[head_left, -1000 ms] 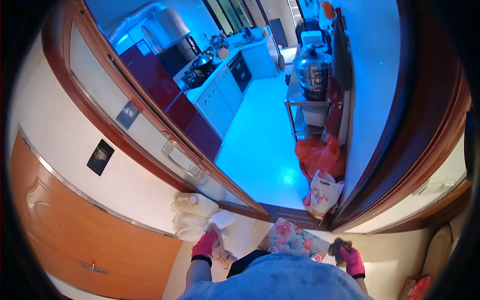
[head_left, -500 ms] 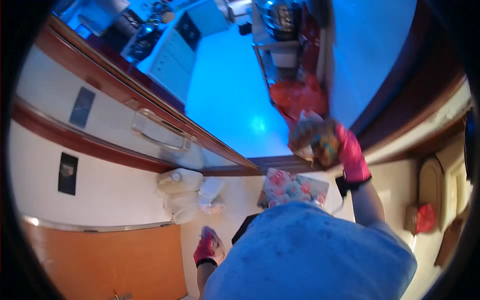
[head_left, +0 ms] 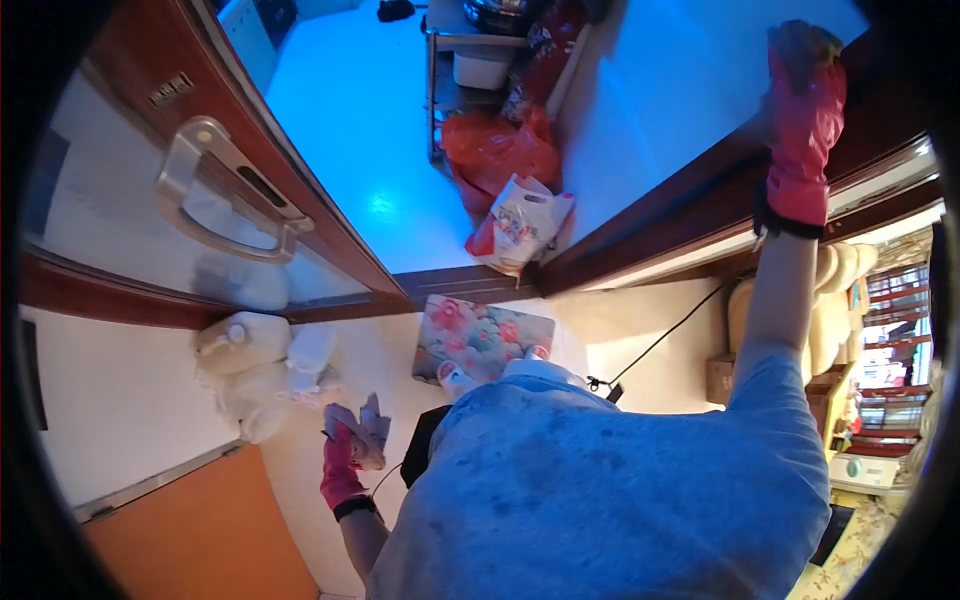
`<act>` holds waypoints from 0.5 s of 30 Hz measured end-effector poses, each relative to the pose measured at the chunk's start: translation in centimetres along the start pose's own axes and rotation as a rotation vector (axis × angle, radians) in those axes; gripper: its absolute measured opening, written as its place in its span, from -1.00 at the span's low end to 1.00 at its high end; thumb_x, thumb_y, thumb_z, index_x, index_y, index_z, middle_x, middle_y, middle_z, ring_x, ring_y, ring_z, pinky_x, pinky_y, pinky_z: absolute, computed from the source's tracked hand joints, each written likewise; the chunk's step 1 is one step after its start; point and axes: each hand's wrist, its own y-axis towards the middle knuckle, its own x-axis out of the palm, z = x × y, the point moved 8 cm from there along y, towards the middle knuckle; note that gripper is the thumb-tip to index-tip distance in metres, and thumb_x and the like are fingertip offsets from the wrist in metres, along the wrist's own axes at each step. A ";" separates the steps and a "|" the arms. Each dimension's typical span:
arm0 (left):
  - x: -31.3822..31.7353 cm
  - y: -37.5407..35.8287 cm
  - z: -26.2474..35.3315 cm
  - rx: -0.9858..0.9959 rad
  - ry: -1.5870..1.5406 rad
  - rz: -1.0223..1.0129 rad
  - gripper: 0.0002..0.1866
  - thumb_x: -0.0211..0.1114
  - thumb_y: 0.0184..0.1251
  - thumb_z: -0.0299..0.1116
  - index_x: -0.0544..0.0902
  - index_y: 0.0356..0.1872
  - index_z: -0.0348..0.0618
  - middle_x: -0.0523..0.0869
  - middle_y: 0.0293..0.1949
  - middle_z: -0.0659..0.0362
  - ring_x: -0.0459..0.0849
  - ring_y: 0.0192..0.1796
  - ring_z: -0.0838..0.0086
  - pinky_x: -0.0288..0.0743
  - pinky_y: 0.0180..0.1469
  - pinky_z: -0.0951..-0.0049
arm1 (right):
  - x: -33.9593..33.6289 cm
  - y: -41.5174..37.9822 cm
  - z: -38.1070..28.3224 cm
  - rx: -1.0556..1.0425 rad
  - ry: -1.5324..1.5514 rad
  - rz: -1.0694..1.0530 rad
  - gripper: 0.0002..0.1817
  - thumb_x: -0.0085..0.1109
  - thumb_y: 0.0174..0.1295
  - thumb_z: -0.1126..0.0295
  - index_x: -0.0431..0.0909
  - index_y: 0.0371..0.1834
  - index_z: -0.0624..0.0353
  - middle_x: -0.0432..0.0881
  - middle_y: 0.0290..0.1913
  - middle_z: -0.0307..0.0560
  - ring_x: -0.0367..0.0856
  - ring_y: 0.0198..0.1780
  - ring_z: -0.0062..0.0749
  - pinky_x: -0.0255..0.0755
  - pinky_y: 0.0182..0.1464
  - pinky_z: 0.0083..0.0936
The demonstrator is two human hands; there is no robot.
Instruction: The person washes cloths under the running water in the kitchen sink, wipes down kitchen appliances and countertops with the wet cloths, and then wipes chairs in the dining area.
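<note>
In a pink glove, my right hand [head_left: 806,135] is raised high at the upper right, by the dark brown door frame [head_left: 690,205]. Its fingers are closed round a bunched, dark patterned cloth [head_left: 800,42]; blur hides whether the cloth touches the frame. Low on the left hangs my left hand [head_left: 342,470], also in a pink glove, closed on a crumpled greyish-pink cloth [head_left: 373,432].
A glass door with a metal handle [head_left: 180,190] stands at the left. Jugs [head_left: 245,340] sit beside it. Below me lies a floral mat [head_left: 480,335]. Past the threshold are a white plastic bag [head_left: 525,220], a red bag [head_left: 500,150] and a rack [head_left: 432,100].
My right hand has risen up and to the right with its cloth, away from the bags to the door frame. My left hand has shifted left in view. The view has turned right.
</note>
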 end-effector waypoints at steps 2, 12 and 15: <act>0.4 0.2 -0.5 -0.021 0.005 -0.015 -0.29 0.19 0.23 0.12 0.33 0.32 -0.05 0.43 0.24 0.05 0.37 0.29 0.28 0.26 0.29 0.32 | 1.4 0.0 -0.9 -0.179 -0.433 0.020 -0.52 0.10 0.19 -0.05 0.61 0.03 0.03 0.60 0.09 -0.10 0.47 0.20 -0.26 0.34 0.18 -0.21; 2.8 -3.2 -7.6 -0.158 0.029 -0.038 -0.28 0.19 0.24 0.12 0.30 0.34 -0.02 0.38 0.28 0.07 0.32 0.33 0.29 0.22 0.32 0.33 | 17.2 -25.0 -7.5 -0.263 -0.402 -1.391 -0.70 -0.03 0.26 0.18 0.71 -0.12 -0.14 0.65 0.06 -0.18 0.28 0.36 -0.04 -0.07 0.37 0.08; 3.2 -6.7 -11.8 -0.247 0.033 -0.020 -0.28 0.19 0.24 0.12 0.29 0.35 -0.01 0.36 0.29 0.08 0.30 0.34 0.29 0.21 0.33 0.33 | 20.9 -36.0 -10.4 -0.443 -0.297 -1.571 -0.63 0.03 0.24 0.16 0.63 0.05 -0.06 0.53 0.21 -0.08 0.21 0.42 -0.05 -0.18 0.44 0.08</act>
